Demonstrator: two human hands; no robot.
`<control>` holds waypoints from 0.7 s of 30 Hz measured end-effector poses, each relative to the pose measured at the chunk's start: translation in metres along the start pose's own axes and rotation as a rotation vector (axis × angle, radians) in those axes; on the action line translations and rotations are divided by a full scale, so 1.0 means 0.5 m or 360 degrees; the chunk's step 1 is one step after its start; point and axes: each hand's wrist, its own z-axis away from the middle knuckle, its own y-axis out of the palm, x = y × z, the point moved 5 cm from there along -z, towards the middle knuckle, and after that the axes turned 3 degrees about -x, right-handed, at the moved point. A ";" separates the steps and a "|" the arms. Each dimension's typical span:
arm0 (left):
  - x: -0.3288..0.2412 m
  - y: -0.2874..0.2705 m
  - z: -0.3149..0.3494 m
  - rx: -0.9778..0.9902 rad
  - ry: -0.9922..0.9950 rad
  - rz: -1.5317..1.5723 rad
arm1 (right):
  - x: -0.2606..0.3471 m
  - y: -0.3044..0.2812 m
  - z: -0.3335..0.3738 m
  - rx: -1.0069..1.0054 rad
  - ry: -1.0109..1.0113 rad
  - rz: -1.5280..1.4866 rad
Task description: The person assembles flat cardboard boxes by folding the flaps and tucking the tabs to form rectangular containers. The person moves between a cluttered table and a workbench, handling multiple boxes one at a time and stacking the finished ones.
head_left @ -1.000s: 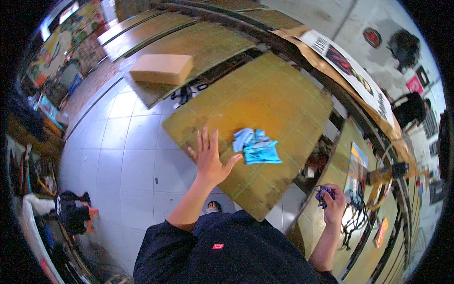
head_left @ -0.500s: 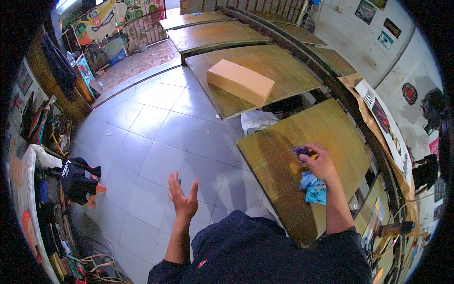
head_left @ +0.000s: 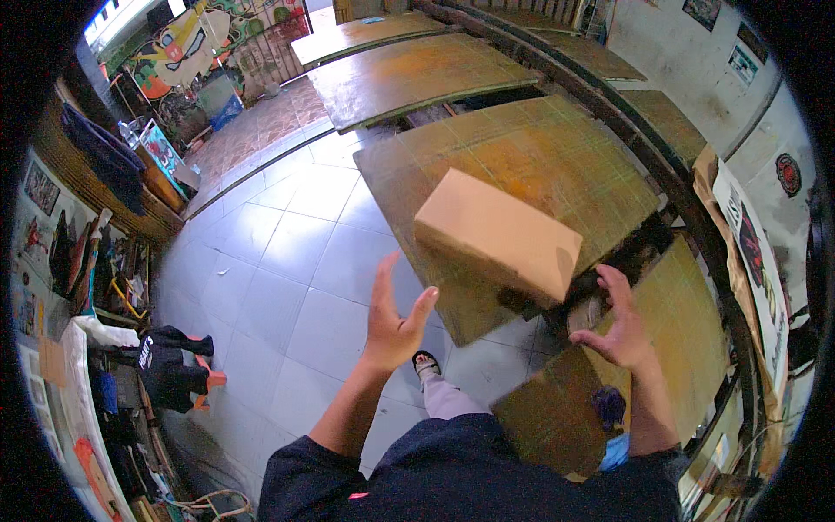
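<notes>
A long brown cardboard box (head_left: pixel 500 230) lies at an angle on the stained board (head_left: pixel 565 148) in front of me. My left hand (head_left: pixel 396 315) is held up over the tiled floor, left of the box, thumb and fingers apart. On the other side, my right hand (head_left: pixel 619 326) hangs just off the box's right end with its fingers spread and curved. Neither hand appears to touch the box. Close by my right forearm, a dark purple bundle (head_left: pixel 608 406) rests on the nearer board (head_left: pixel 683 313), beside a light blue cloth (head_left: pixel 614 452) that my arm partly covers.
More boards (head_left: pixel 417 74) stand in a row toward the far end, along a dark rail (head_left: pixel 609 104). Dark gaps separate them. A black garment (head_left: pixel 170 370) and a cluttered shelf (head_left: pixel 96 409) are on the left. Grey tiles (head_left: pixel 304 322) cover the floor.
I have come closer to the cardboard box. My right hand has left the purple bundle, which stays on the board, and moved toward the box. My left hand has risen toward it too.
</notes>
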 end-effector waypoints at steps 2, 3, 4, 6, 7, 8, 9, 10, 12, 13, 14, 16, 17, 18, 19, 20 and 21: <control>0.002 0.010 -0.051 0.0121 0.0067 0.0012 | -0.004 0.025 -0.066 0.0043 -0.0106 0.0131; 0.011 0.005 -0.070 0.0171 0.0101 0.0009 | -0.007 0.039 -0.095 0.0093 -0.0085 0.0117; 0.032 -0.006 -0.088 0.0189 0.0072 0.0019 | -0.008 0.053 -0.124 0.0146 -0.0068 0.0102; 0.085 -0.044 -0.107 0.0208 -0.0003 0.0041 | -0.004 0.072 -0.177 0.0247 -0.0161 0.0017; 0.117 -0.069 -0.107 0.0167 -0.0166 0.0119 | -0.006 0.080 -0.198 0.0297 -0.0129 -0.0023; 0.151 -0.101 -0.102 0.0118 -0.0331 0.0196 | 0.001 0.094 -0.218 0.0352 -0.0104 -0.0063; 0.182 -0.137 -0.098 0.0046 -0.0489 0.0292 | 0.032 0.094 -0.239 0.0261 -0.0213 -0.0155; 0.215 -0.176 -0.096 -0.0013 -0.0605 0.0339 | 0.045 0.100 -0.267 0.0200 -0.0132 -0.0349; 0.285 -0.258 -0.086 -0.0164 -0.0836 0.0446 | 0.079 0.122 -0.324 0.0121 0.0022 -0.0741; 0.322 -0.295 -0.081 -0.0221 -0.0834 0.0524 | 0.118 0.148 -0.358 0.0167 0.0080 -0.0979; 0.341 -0.332 -0.084 -0.0250 -0.0851 0.0578 | 0.163 0.175 -0.392 0.0228 0.0155 -0.1206; 0.373 -0.396 -0.101 -0.0319 -0.0864 0.0676 | 0.264 0.260 -0.459 0.0309 0.0093 -0.1323; 0.396 -0.421 -0.112 -0.0322 -0.0812 0.0900 | 0.312 0.308 -0.490 0.0354 0.0062 -0.1377; 0.414 -0.449 -0.130 -0.0306 -0.0745 0.1115 | 0.358 0.363 -0.523 0.0407 -0.0089 -0.1292; 0.425 -0.479 -0.149 -0.0273 -0.0760 0.1236 | 0.397 0.427 -0.558 0.0442 -0.0240 -0.1207; 0.437 -0.517 -0.166 -0.0231 -0.0765 0.1369 | 0.448 0.493 -0.588 0.0466 -0.0389 -0.1113; 0.469 -0.552 -0.188 -0.0305 -0.0777 0.1458 | 0.509 0.565 -0.624 0.0593 -0.0635 -0.1187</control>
